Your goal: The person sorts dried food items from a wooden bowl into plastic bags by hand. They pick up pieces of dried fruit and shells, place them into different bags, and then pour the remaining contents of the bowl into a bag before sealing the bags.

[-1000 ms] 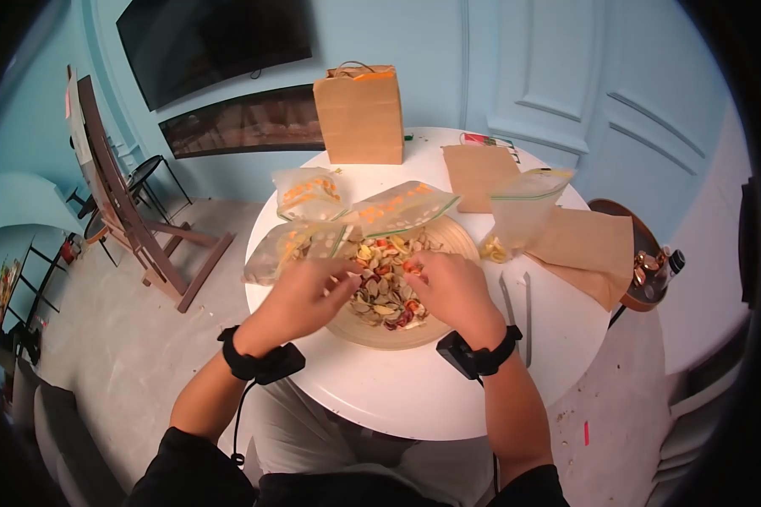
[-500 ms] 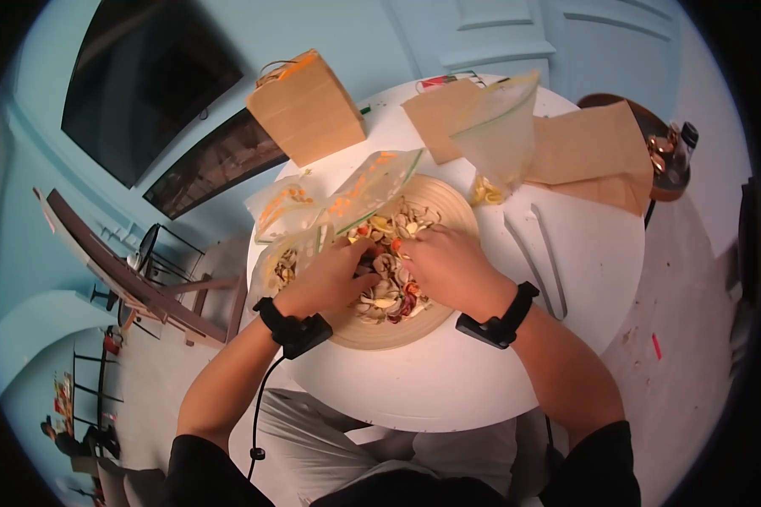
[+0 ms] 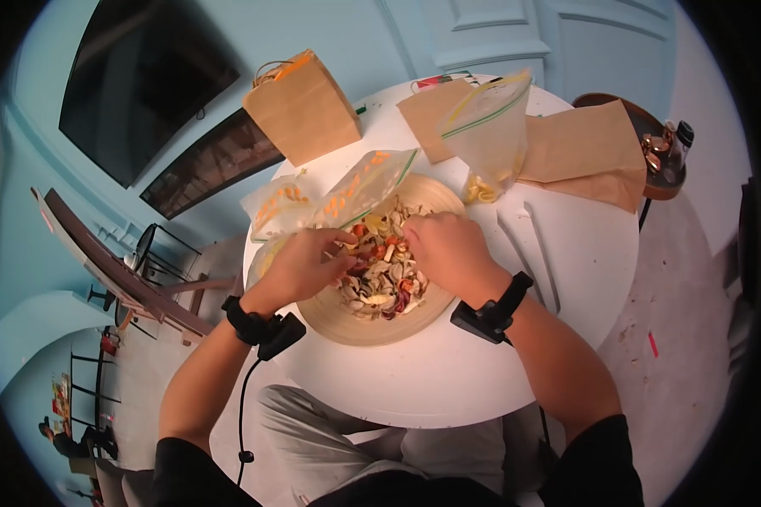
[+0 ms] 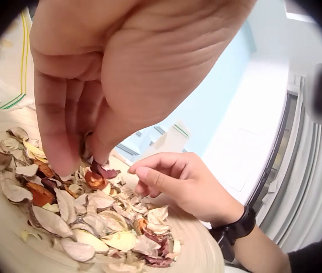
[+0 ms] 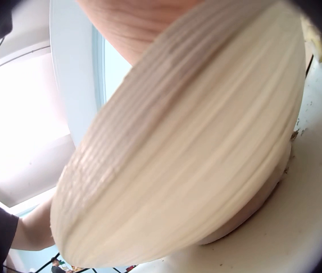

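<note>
A round pale wooden bowl (image 3: 334,325) stands on the white table, filled with dried petals (image 4: 95,219) in beige, yellow, orange and dark red. My left hand (image 3: 300,266) is over the bowl's left half. In the left wrist view its thumb and fingers point down and pinch a dark dried petal (image 4: 85,147) just above the pile. Opposite it, my right hand (image 3: 452,253) has its fingers bent down at the petals on the right side. I cannot tell whether it holds a petal. The bowl's outer wall (image 5: 178,153) fills the right wrist view and hides its fingertips.
Zip bags (image 3: 368,186) with orange and pale pieces lie behind the bowl to the left. Another zip bag (image 3: 490,139) with yellow pieces stands behind right, near flat brown paper bags (image 3: 575,148). Metal tongs (image 3: 541,253) rest at right. An upright paper bag (image 3: 304,110) stands at the back.
The head view has turned, so the table appears rotated. My left hand has drawn slightly left and up from the petals, its thumb and fingers now spread a little in the head view.
</note>
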Action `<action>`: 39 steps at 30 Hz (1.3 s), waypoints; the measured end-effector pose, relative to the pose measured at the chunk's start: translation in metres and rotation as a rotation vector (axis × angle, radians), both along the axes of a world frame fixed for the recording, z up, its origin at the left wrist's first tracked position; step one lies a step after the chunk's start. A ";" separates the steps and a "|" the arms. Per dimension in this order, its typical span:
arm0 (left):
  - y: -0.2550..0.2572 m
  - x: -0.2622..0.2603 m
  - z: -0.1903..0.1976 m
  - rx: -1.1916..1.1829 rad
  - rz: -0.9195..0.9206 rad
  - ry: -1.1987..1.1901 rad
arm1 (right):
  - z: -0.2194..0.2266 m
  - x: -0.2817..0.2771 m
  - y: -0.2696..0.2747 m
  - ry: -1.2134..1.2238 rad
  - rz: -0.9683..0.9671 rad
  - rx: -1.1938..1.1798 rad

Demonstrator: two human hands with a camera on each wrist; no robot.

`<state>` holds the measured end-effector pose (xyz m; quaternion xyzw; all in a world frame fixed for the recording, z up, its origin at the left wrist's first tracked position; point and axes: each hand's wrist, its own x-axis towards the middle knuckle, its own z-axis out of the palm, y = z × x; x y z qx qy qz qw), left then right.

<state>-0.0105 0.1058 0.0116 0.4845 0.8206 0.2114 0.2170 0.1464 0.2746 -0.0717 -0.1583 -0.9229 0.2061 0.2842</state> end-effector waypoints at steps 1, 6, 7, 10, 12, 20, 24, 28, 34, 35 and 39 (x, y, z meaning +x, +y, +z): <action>-0.001 0.001 0.000 -0.028 0.010 0.004 | 0.003 0.001 0.000 0.006 -0.018 -0.040; 0.001 -0.009 -0.002 -0.095 -0.019 0.137 | 0.001 0.000 0.006 0.082 -0.046 -0.133; 0.001 -0.016 -0.007 -0.106 -0.090 0.213 | 0.001 -0.001 0.006 0.080 -0.055 -0.148; 0.002 -0.025 -0.021 -0.081 -0.268 0.331 | 0.002 0.000 0.006 0.074 -0.069 -0.185; 0.010 -0.019 -0.025 0.017 -0.348 0.283 | 0.006 -0.001 0.004 0.070 -0.075 -0.196; 0.033 -0.022 -0.054 0.016 -0.371 0.229 | 0.005 0.002 0.004 0.129 -0.053 -0.192; 0.026 -0.019 -0.022 -0.010 -0.129 -0.212 | 0.006 0.003 0.005 0.101 -0.065 -0.232; 0.010 -0.024 -0.012 0.001 -0.181 0.020 | 0.004 0.002 0.005 0.081 -0.064 -0.247; -0.007 -0.005 0.002 -0.243 -0.369 0.225 | 0.005 0.003 0.004 0.100 -0.054 -0.256; -0.007 -0.009 -0.011 -0.241 -0.383 0.239 | 0.006 0.003 0.004 0.098 -0.050 -0.256; 0.002 -0.011 -0.032 -0.122 -0.389 0.236 | 0.009 0.004 0.002 0.089 -0.054 -0.258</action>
